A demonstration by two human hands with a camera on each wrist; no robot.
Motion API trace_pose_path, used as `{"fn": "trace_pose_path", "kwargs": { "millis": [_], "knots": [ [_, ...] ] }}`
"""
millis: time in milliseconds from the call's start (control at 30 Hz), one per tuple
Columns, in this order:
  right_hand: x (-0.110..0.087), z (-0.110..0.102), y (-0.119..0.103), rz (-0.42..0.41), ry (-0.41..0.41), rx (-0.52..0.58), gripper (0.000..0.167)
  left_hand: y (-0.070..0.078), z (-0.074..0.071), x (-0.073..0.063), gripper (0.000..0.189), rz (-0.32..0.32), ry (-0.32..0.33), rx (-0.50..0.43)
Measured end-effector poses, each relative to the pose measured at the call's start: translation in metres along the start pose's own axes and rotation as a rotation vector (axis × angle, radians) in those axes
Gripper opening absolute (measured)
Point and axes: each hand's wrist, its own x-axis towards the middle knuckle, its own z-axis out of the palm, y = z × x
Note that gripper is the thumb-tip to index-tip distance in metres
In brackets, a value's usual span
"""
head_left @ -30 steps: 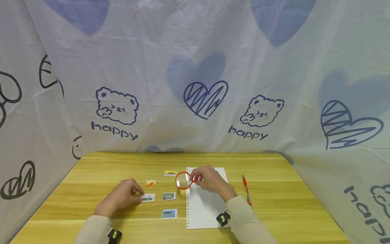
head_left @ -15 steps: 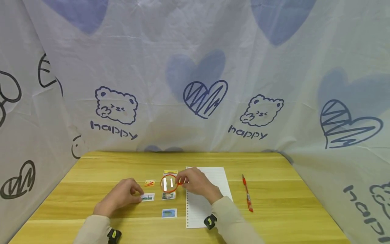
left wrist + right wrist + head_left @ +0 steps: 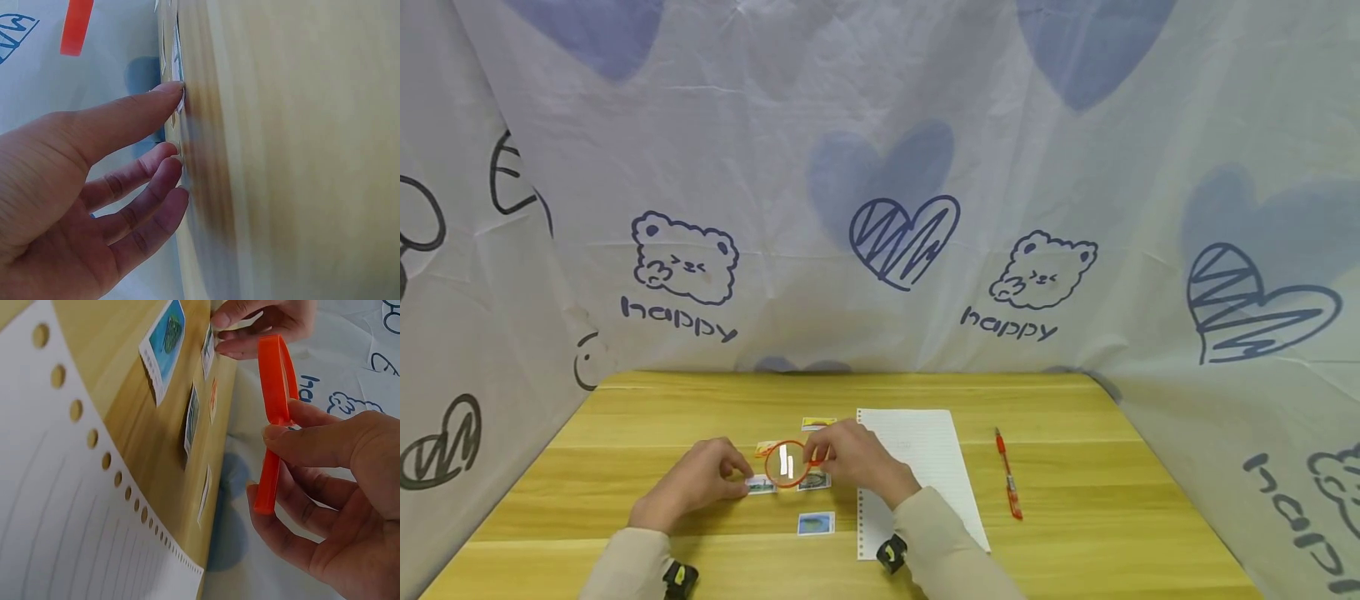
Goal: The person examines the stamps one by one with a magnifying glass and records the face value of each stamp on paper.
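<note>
In the head view my right hand point(image 3: 850, 454) holds a red-rimmed magnifying glass point(image 3: 787, 464) by its handle. The right wrist view has the thumb and fingers pinching the red handle point(image 3: 269, 478). Its lens hovers above the table, between the stamp with a greenish scene point(image 3: 762, 485) and the dark round-pictured stamp point(image 3: 814, 481), partly overlapping a yellow-and-red stamp point(image 3: 766, 448). My left hand point(image 3: 703, 483) rests on the table, thumb tip at the left edge of the greenish stamp. In the left wrist view, its other fingers point(image 3: 150, 215) are loosely bent at the tabletop.
A blue stamp point(image 3: 816, 523) lies nearest me, and a yellow stamp point(image 3: 818, 423) is farthest away. Lined paper point(image 3: 917, 492) lies under the right forearm. Farther right is a red pen point(image 3: 1008, 475). A printed cloth point(image 3: 790, 317) hangs behind the wooden table point(image 3: 1090, 500).
My right hand has carried the magnifying glass leftward from the paper's left edge, past the yellow stamp, toward the greenish stamp. The left hand has stayed in place.
</note>
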Motion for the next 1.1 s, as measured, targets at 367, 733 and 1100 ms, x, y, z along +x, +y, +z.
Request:
{"fn": "trace_pose_path", "kwargs": {
  "millis": [367,733,1100],
  "knots": [
    [0.004,0.012,-0.007,-0.004,-0.021,-0.013,0.021,-0.003,0.001,0.002,0.016,0.017,0.0,-0.003],
    [0.007,0.021,-0.008,0.006,-0.045,-0.006,0.024,-0.003,0.0,0.002,0.016,0.007,-0.006,0.002],
    [0.007,0.026,-0.011,0.011,-0.054,-0.029,0.026,-0.001,0.0,0.002,0.016,0.014,0.0,0.004]
  ]
}}
